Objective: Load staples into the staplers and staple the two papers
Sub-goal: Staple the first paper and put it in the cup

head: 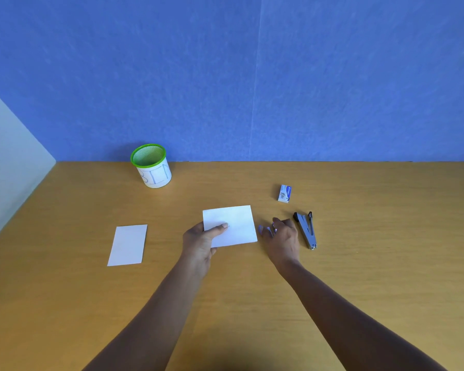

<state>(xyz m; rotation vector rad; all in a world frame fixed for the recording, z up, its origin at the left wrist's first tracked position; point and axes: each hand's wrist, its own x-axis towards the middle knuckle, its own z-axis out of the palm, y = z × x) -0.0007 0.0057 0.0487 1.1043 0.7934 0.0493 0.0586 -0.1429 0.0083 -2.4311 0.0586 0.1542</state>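
your left grip is grasping the held paper, a plain white sheet, at its near left corner. the thumb lies across the top face and the other fingers are tucked under. the sheet sits at the middle of the table, and you cannot tell from here whether its far edge rests on the wood or is lifted off it. no writing shows on its face.

your right grip is released. its fingers are spread and loosely bent with nothing in them, just beside the right edge of that sheet and between it and the stapler. whether the fingertips touch the sheet or the wood is not clear.

the stapler is grey and lies on the table just right of your right grip. its top arm is swung away from its base in a narrow v. no brand can be read on it.

the staple box, small and white with a blue patch, stands beyond the stapler, apart from it. its print is too small to read.

the second paper, also blank white, lies flat on the table well to the left of your left grip.

at the far left of the table, near the blue wall, stands a green mesh cup. it is wrapped in white paper with faint blue handwritten letters that look like "bin".
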